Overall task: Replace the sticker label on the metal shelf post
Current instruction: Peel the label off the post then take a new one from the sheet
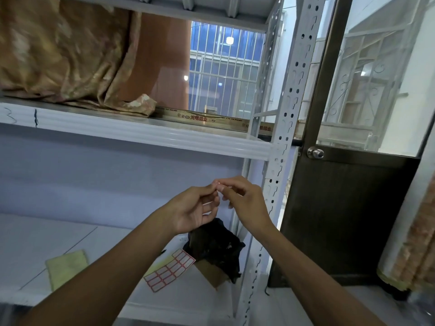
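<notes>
With my left hand (195,208) and right hand (244,198) both pinching what looks like a tiny pale label (219,185) just left of the shelf post (277,161), it may fold and stick to itself or my skin.

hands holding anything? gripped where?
Left hand and right hand pinch a small pale scrap, probably a sticker, between their fingertips; which part of it cannot be told.

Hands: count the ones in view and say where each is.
2. The left hand and the right hand meet at the fingertips below the middle shelf, just left of the shelf post. Whether they pinch something is too small to tell.
</notes>
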